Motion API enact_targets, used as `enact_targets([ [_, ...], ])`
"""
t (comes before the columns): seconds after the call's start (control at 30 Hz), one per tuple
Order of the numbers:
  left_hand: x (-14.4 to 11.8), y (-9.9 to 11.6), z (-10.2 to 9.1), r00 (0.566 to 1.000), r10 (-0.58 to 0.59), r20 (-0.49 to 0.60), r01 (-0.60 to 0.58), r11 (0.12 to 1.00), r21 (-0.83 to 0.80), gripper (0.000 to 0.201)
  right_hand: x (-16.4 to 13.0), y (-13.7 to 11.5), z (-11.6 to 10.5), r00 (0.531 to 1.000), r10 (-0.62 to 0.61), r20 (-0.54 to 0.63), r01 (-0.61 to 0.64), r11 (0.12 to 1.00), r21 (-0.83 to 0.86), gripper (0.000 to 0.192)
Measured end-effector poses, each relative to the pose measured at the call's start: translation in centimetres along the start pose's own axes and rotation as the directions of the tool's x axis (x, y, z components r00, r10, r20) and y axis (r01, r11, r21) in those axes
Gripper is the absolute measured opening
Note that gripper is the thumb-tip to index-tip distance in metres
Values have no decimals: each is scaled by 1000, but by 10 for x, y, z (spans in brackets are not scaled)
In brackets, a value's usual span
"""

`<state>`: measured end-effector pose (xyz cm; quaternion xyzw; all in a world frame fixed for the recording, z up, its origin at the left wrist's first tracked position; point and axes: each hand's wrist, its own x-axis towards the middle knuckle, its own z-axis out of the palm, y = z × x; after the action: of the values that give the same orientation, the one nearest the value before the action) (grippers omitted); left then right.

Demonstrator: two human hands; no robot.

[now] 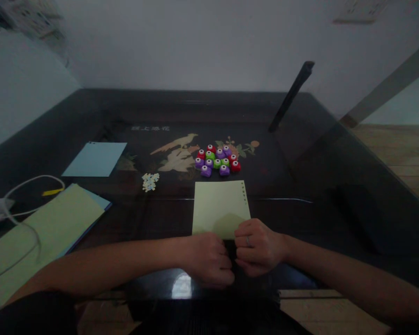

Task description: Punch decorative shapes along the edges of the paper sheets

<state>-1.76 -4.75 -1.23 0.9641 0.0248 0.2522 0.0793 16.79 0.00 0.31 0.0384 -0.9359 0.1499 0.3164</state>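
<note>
My left hand (211,259) is curled into a fist by the near edge of a pale yellow-green sheet of paper (219,204). Close beside it on the right, my right hand (260,246), with a ring on one finger, is also a fist and overlaps the sheet's near right corner. Nothing shows in either hand. A column of small dark dots runs down the sheet's right side. Beyond the paper lies a cluster of small red, green and purple toy pieces (217,164), each with a white eye-like spot. A little pile of small pale pieces (150,182) sits to their left.
The dark glossy table (181,209) bears a bird-and-flower picture. On the left lie a light blue sheet (96,159), stacked yellow-green paper (52,228) and a white cable (10,204). A black stick-like object (291,95) rises at the back right.
</note>
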Motion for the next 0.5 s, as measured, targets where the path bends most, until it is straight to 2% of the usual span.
enact_targets([
  [0.17,-3,2,1,992,31,125,-31,1000,-4,25,2,-1,3,999,-36,8,36,999,-9,38],
  [0.5,-3,1,5,985,-44,166,51,998,-40,22,-2,3,2,997,-10,73,12,1000,-26,37],
])
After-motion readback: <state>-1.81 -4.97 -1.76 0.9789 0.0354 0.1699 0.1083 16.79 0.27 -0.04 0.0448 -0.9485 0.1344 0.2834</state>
